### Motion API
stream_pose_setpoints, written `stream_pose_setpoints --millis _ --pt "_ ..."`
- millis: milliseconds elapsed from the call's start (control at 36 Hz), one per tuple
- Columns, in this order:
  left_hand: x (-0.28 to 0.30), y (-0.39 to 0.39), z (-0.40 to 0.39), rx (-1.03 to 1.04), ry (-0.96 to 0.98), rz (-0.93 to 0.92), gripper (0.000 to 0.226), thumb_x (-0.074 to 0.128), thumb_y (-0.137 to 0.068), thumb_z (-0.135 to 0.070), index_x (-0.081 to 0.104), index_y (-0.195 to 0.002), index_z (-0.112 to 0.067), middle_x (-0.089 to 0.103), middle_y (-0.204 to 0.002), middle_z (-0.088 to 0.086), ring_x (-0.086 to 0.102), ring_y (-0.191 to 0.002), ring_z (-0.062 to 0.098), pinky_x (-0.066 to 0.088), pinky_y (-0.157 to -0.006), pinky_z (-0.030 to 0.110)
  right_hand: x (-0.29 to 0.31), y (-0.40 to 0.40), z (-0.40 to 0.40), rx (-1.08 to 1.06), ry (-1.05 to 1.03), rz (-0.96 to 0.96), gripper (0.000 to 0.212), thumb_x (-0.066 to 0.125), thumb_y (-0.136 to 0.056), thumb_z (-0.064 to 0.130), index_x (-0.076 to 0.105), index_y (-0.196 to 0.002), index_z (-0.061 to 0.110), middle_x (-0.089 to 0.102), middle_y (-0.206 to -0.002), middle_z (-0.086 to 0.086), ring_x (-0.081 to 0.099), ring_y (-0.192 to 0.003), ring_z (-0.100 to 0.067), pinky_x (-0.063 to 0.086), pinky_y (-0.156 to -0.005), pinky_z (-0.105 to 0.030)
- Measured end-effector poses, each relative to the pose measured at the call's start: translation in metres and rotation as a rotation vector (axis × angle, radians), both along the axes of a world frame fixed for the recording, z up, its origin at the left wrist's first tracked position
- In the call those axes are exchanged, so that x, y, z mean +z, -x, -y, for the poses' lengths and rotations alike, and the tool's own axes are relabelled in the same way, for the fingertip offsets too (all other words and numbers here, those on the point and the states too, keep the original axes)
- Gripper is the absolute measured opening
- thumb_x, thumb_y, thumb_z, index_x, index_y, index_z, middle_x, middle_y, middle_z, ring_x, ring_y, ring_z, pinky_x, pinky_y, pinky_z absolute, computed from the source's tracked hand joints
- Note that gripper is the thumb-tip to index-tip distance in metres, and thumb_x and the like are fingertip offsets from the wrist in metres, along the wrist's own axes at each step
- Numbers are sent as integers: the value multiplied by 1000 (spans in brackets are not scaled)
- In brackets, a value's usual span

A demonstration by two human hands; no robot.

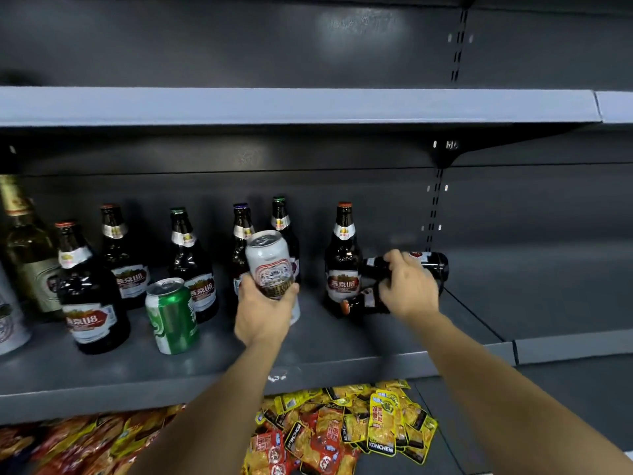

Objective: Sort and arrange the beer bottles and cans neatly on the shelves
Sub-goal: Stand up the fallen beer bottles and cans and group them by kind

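Snack packets [359, 430] lay piled on the lower shelf beneath your forearms. Your left hand [263, 313] gripped a white can [269, 264] from below, holding it upright above the middle shelf [308, 365]. Left of that hand stood a green can [173, 315] and several upright brown bottles [90, 296]. Your right hand [409, 286] curled over a bottle lying on its side [428, 264], with a second lying bottle [363, 299] under it. Between your hands stood one upright bottle [343, 262], touching the lying ones
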State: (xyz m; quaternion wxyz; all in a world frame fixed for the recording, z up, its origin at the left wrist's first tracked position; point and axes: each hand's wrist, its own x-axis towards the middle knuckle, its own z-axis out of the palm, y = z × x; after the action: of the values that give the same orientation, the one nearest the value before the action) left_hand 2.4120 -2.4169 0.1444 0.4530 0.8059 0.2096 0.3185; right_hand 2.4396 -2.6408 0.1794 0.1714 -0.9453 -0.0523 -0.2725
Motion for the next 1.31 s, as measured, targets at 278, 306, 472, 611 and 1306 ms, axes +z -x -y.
stream_pose_setpoints --millis 278,306,472,611,1306 --pt "-10 -19 -26 56 -39 -74 67 78 -72 -47 42 -119 -16 55 -118 10 56 -108 36 48 -80 45 -24 -27 18 -136 448 -338 90 55 -93 21 -10 -155 19 -3 -163 -3 1 -150 -30 7 -120 -48" --pt "-12 -18 -25 59 -38 -77 67 78 -72 -46 42 -119 -15 55 -119 10 56 -109 36 47 -80 44 -23 -29 18 -124 468 -335 91 56 -93 20 -11 -155 19 -5 -163 -3 0 -150 -30 6 -120 -48" --pt "-17 -22 -27 64 8 -87 68 77 -75 -46 41 -123 -14 54 -121 11 55 -111 36 49 -82 46 -30 -39 24 -97 613 -339 94 59 -92 22 -12 -154 18 -1 -163 -4 2 -149 -30 8 -120 -49" --pt "-22 -23 -28 16 30 -60 75 78 -77 -42 38 -133 -12 54 -127 12 55 -114 35 49 -87 47 -40 -41 33 -80 654 -180 93 68 -83 21 7 -153 19 23 -154 -4 24 -141 -30 26 -114 -42" --pt "-8 18 81 -396 -213 -8 100 75 -71 -45 14 -150 -35 36 -146 -8 50 -125 18 50 -92 43 -7 21 -28 272 -318 -106 57 73 -73 56 51 -113 22 61 -112 5 59 -105 -20 43 -77 -29"
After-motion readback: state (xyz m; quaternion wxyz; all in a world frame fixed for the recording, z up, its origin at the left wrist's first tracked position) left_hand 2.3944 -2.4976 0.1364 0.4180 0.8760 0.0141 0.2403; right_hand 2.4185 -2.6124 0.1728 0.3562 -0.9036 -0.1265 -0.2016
